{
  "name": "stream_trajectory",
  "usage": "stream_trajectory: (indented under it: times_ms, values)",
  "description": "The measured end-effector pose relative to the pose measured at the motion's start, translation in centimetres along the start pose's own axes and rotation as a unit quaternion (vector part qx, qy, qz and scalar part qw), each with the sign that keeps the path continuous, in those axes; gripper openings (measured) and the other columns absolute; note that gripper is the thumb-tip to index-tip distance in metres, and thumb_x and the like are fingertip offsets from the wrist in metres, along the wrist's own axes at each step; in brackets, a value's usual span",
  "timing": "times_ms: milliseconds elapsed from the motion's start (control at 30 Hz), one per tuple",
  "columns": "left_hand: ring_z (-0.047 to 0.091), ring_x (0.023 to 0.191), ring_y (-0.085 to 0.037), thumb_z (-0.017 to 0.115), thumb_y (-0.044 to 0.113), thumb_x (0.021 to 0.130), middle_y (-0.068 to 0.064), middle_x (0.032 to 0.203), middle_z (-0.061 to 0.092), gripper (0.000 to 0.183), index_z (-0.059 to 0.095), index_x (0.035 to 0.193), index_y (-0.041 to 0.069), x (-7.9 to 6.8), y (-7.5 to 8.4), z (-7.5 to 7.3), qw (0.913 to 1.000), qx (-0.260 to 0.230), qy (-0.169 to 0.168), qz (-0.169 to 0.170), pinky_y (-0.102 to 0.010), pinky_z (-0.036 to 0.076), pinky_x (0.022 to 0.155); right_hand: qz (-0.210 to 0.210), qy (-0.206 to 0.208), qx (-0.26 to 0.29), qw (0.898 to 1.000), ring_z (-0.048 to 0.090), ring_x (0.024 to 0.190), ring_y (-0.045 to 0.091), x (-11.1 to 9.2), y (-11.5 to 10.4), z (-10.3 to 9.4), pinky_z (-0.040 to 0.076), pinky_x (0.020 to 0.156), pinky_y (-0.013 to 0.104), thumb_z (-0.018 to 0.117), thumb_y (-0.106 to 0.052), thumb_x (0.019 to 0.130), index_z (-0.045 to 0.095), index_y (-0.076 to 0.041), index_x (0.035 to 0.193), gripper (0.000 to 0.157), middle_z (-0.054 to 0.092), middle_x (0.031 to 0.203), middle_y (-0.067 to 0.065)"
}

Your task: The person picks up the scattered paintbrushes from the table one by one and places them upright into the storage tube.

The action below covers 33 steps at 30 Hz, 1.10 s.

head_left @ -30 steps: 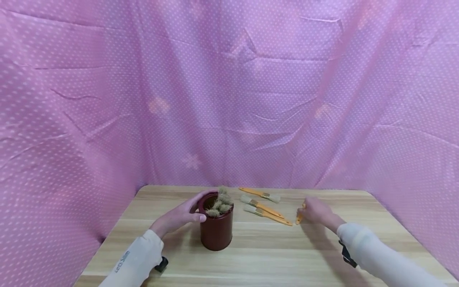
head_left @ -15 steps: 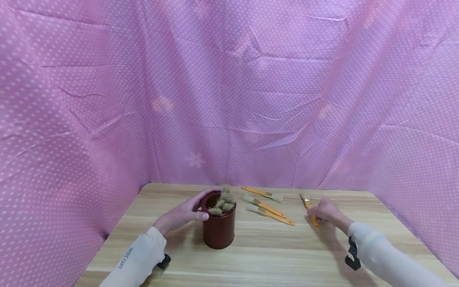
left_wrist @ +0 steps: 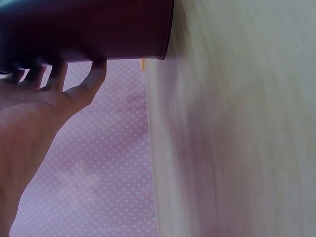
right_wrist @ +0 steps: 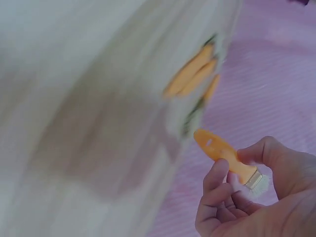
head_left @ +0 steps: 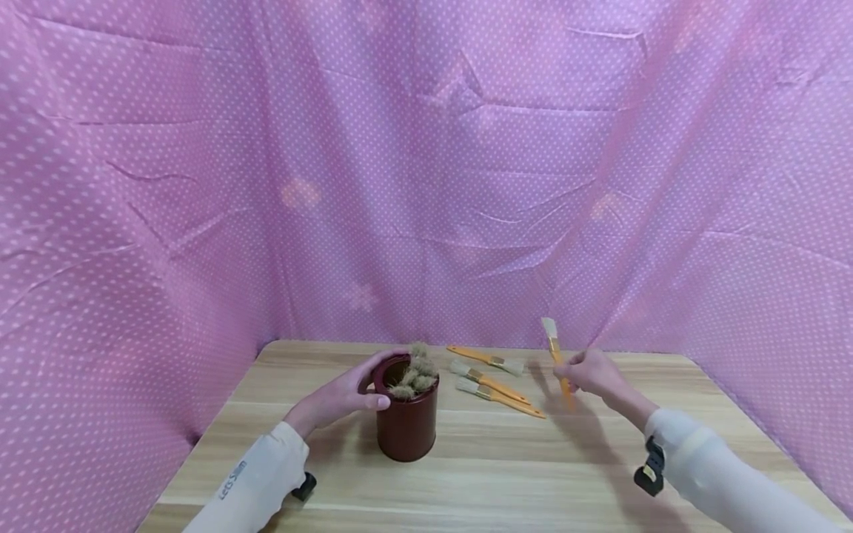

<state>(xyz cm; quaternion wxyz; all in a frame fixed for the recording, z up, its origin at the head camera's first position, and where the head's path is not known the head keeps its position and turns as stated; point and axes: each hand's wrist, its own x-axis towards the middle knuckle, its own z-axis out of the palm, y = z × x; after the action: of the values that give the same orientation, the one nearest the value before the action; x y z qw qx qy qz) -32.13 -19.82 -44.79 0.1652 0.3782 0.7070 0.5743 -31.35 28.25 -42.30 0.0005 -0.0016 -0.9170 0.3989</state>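
My left hand (head_left: 345, 398) grips the dark red cylindrical canister (head_left: 406, 435) by its upper side, thumb at the near rim and fingers around the far side. Fuzzy tan tufts (head_left: 417, 376), like dried grass heads, stick out of its mouth on the right. The left wrist view shows fingertips against the canister wall (left_wrist: 108, 29). Over the table's right part, my right hand (head_left: 594, 376) pinches a paintbrush (head_left: 556, 354) by its orange handle, pale bristles upward. Thumb and fingers meet on that handle (right_wrist: 222, 154) in the right wrist view.
Between the hands, three more paintbrushes lie on the wooden table (head_left: 480, 474): one at the back (head_left: 476, 355), a middle one (head_left: 500, 386) and a front one (head_left: 513, 403), these two side by side. Pink dotted cloth (head_left: 426, 185) hangs behind and at both sides.
My right hand has lifted its paintbrush off the table, bristles tipping upward, and moved slightly left since half a second ago. The left hand and canister stay in place.
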Motion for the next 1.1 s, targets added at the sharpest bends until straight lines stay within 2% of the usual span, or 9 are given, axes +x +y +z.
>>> stream_trajectory:
  times_ms: [133,233,400,667,933,1100]
  values:
    - [0.032,0.145,-0.024,0.074,0.027,0.094,0.000,0.159,0.035,0.081,0.029,0.160,0.033,0.1,0.2,0.3,0.9996,0.021,0.017,-0.008,-0.052,0.024,0.116,-0.010,0.004,0.018,1.000,0.063,0.074,0.025,-0.2,-2.9,0.6,0.051,0.064,0.033,0.075,-0.017,0.087,0.072,0.001,0.091,0.019,0.069,0.074,0.008]
    - [0.034,0.144,-0.024,0.075,0.027,0.094,0.001,0.158,0.036,0.080,0.030,0.159,0.033,0.2,0.3,0.6,0.9988,0.038,0.029,-0.009,-0.052,0.028,0.115,-0.024,0.005,0.035,0.999,0.067,0.079,0.027,-0.5,-5.1,1.2,0.056,0.070,0.036,0.074,-0.015,0.086,0.072,0.001,0.096,0.019,0.070,0.080,0.005]
    - [0.039,0.141,-0.024,0.076,0.025,0.093,-0.001,0.154,0.041,0.080,0.030,0.158,0.033,0.7,0.4,1.0,0.9988,0.038,0.030,-0.001,-0.050,0.035,0.112,-0.056,-0.002,0.053,0.997,0.066,0.077,0.022,-1.4,-8.3,1.9,0.055,0.068,0.033,0.074,-0.012,0.085,0.072,-0.001,0.096,0.015,0.071,0.083,0.005]
    - [0.040,0.140,-0.021,0.078,0.026,0.092,0.002,0.153,0.042,0.081,0.031,0.157,0.034,0.9,1.0,1.5,0.9979,0.050,0.040,-0.002,-0.047,0.037,0.111,-0.122,0.004,0.053,0.991,0.066,0.077,0.020,-2.3,-12.7,3.1,0.053,0.067,0.034,0.074,-0.013,0.086,0.073,-0.006,0.096,0.012,0.072,0.087,0.003]
    - [0.041,0.140,-0.020,0.079,0.030,0.092,0.003,0.152,0.042,0.084,0.029,0.159,0.028,1.1,1.3,2.1,0.9963,0.066,0.054,-0.008,-0.038,0.045,0.105,-0.161,-0.002,0.141,0.977,0.069,0.090,0.024,-2.8,-17.5,4.2,0.057,0.082,0.037,0.074,-0.010,0.089,0.072,-0.002,0.102,0.014,0.074,0.094,0.007]
    - [0.045,0.135,-0.019,0.080,0.033,0.090,0.003,0.149,0.045,0.082,0.032,0.156,0.033,0.9,1.7,2.8,0.9941,0.067,0.078,-0.035,-0.037,0.048,0.101,-0.194,-0.015,0.188,0.963,0.071,0.094,0.025,-3.3,-20.3,5.2,0.055,0.089,0.041,0.077,-0.011,0.090,0.072,-0.001,0.105,0.020,0.075,0.097,0.009]
